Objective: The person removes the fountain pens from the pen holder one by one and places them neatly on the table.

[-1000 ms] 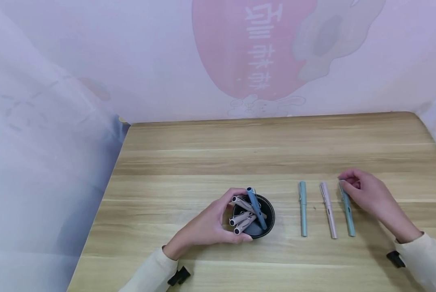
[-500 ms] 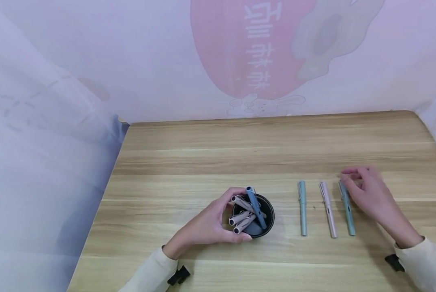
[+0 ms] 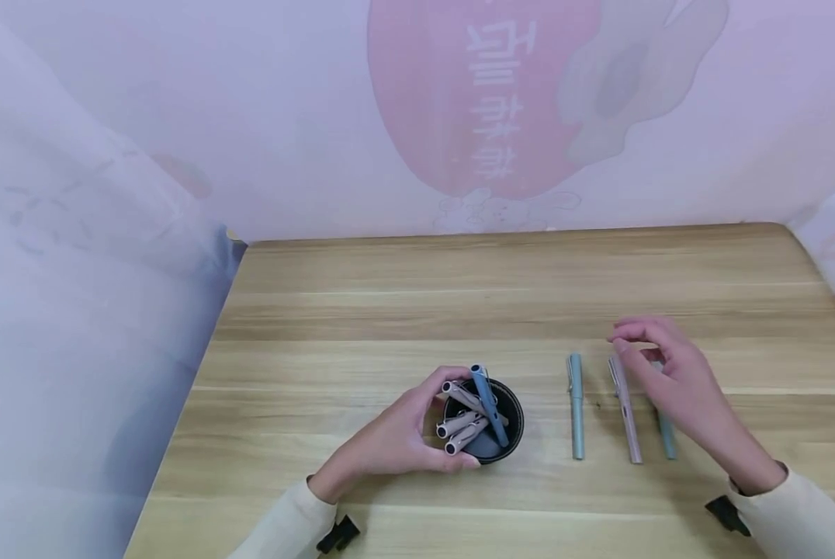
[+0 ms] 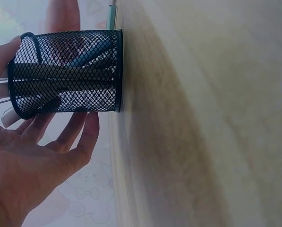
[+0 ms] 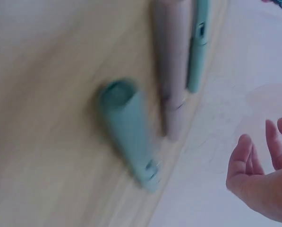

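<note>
My left hand (image 3: 407,431) holds a black mesh pen cup (image 4: 70,71) upright on the table, thumb and fingers around its side. Several pens lean in the cup: a blue pen (image 3: 489,407) and greyish-pink pens (image 3: 462,427). To the right lie three pens in a row: a light teal pen (image 3: 576,407), a pale pink pen (image 3: 625,411) and a teal-blue pen (image 3: 666,431). My right hand (image 3: 672,373) hovers over the upper ends of the pink and teal-blue pens, fingers loosely bent and holding nothing. It hides part of the teal-blue pen. In the right wrist view the nearest pen (image 5: 129,132) is blurred.
The wooden table (image 3: 389,310) ends at a back edge against a pale printed cloth (image 3: 285,116). More cloth hangs past the left edge. A black clip-like piece (image 3: 338,534) sits at the left sleeve, another (image 3: 728,515) at the right sleeve.
My right hand has come away from the teal-blue pen and moved left over the pink pen's upper end. The left hand stays on the cup, and the row of pens lies as before.
</note>
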A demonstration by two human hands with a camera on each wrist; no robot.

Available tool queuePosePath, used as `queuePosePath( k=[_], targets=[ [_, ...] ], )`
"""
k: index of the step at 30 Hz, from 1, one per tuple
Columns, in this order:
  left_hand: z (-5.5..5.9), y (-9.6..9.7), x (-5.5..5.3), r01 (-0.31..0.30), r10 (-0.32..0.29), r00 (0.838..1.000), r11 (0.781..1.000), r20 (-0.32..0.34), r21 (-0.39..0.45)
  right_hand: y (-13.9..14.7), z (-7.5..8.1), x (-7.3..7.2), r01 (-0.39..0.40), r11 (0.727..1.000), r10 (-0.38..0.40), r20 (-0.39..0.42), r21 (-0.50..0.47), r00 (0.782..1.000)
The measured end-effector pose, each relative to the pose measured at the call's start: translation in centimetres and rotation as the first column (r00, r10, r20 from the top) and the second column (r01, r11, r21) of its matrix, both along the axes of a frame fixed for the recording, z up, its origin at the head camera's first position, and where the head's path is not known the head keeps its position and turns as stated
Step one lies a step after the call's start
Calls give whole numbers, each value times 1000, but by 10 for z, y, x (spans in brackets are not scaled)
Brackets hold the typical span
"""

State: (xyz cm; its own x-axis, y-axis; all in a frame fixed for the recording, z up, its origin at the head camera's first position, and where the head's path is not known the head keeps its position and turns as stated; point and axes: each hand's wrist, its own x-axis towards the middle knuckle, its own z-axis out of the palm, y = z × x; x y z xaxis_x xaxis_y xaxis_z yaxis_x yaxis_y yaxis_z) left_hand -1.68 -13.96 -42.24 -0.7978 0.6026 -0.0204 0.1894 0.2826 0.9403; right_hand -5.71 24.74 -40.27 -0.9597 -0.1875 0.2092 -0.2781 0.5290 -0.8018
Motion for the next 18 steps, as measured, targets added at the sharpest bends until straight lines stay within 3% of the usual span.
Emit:
queuePosePath(
  k=[9,18],
  targets=[
    [1,3,-1,8,-8,1000,1000,-10,-2,-36,8,5,-82,995,83,23,-63,996],
    [2,2,-1,3,-3,1000,1000,-23,-7,-69,14,0,-147,982,154,53,-115,987]
  ],
)
